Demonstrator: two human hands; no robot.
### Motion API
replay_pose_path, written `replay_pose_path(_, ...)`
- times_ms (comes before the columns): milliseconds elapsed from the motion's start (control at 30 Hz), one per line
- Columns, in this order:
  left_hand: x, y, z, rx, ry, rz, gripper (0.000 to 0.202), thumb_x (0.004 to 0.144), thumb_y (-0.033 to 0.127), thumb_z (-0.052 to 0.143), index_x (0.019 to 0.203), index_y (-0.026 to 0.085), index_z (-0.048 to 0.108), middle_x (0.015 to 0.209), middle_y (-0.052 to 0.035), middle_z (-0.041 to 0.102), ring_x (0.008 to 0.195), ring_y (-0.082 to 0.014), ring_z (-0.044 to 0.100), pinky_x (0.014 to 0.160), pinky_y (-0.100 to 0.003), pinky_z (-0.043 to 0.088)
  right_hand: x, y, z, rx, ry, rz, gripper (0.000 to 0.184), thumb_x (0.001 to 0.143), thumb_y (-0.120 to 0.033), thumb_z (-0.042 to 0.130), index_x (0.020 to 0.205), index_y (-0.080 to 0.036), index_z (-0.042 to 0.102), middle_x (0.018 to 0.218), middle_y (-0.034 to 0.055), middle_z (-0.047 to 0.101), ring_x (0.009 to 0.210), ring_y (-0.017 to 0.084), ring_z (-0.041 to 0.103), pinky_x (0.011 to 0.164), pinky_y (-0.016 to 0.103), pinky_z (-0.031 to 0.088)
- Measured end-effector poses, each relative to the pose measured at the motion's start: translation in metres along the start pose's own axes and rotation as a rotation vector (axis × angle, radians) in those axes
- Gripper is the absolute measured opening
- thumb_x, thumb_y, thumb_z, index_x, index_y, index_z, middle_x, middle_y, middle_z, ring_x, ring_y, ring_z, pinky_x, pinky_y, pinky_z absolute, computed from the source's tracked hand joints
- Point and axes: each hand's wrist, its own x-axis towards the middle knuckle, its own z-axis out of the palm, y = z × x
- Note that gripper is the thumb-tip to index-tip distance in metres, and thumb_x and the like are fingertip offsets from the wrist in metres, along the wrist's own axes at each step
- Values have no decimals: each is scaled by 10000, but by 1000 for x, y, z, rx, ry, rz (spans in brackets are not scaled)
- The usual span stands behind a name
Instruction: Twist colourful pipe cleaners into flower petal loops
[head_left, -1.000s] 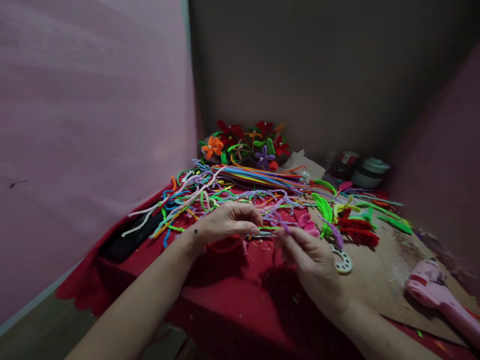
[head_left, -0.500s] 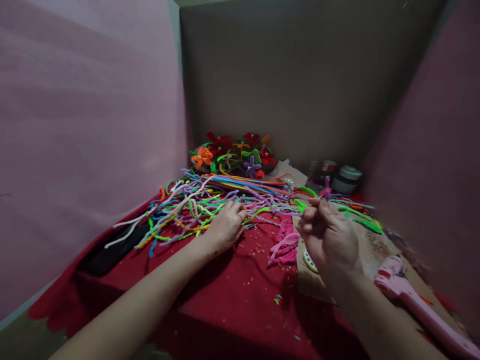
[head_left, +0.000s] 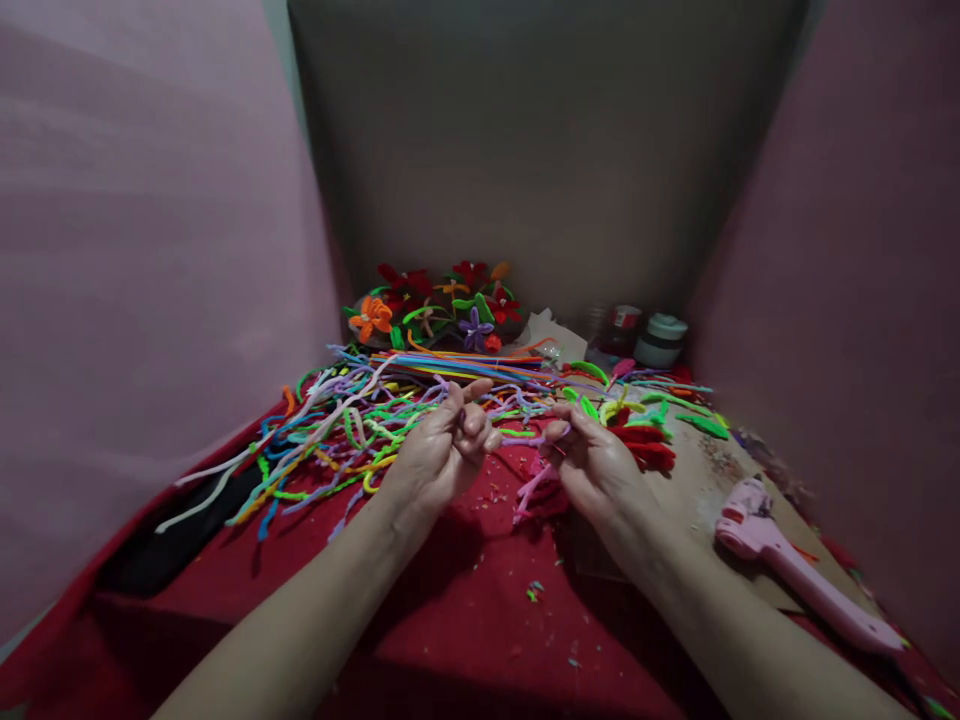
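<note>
Held: thin lilac fuzzy pipe cleaner (head_left: 525, 440), long axis left-right. The left hand (head_left: 441, 458) and right hand (head_left: 594, 468) pinch its ends, equally near.

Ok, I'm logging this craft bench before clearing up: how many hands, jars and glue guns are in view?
Hands: 2, left hand and right hand
Jars: 2
Glue gun: 1
Total: 5

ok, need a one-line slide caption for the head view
Left hand and right hand pinch a lilac pipe cleaner above a red cloth, loose pipe cleaners behind, pink glue gun alongside.
</note>
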Motion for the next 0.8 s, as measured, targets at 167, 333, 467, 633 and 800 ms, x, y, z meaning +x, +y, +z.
replay_pose_path(167, -14, -6, 4, 95, -131, 60, 318, 904, 290, 388, 919, 84, 630, 345, 61, 378, 334, -55, 282, 460, -211, 356, 4, -15, 5, 96, 56, 149, 256, 894, -125, 361, 711, -143, 539, 472, -18, 518, 434, 71, 500, 469, 187, 434)
replay_pose_path(333, -26, -15, 9, 60, -222, 12, 372, 930, 249, 306, 943, 79, 637, 329, 88, 250, 339, -47, 196, 475, -213, 327, -1, -23, 7, 129, -51, 198, 267, 921, -162, 331, 709, -157, 491, 346, -99, 249, 284, 46, 191, 308, 170, 168)
replay_pose_path(467, -22, -11, 9, -34, -160, 82, 377, 932, 260, 290, 927, 104, 634, 365, 71, 310, 366, -52, 277, 498, -217, 346, -1, -23, 6, 127, -106, 186, 300, 934, -180, 297, 689, -165, 470, 338, -100, 213, 292, 53, 142, 318, 187, 141)
replay_pose_path(633, -14, -9, 7, -62, -4, 137, 265, 902, 238, 393, 882, 108, 623, 460, 45, 423, 405, -47, 340, 462, -195, 321, 1, -23, 3, 153, -115, 173, 322, 943, -199, 280, 677, -168, 459, 345, -96, 217, 305, 56, 143, 333, 198, 142)
replay_pose_path(800, -16, -13, 6, 92, -42, 140, 223, 866, 236, 474, 853, 75, 628, 355, 85, 280, 334, -36, 212, 402, -188, 267, 2, -26, 0, 134, -143, 135, 293, 923, -201, 354, 648, -170, 449, 335, -100, 192, 309, 56, 126, 340, 209, 117)
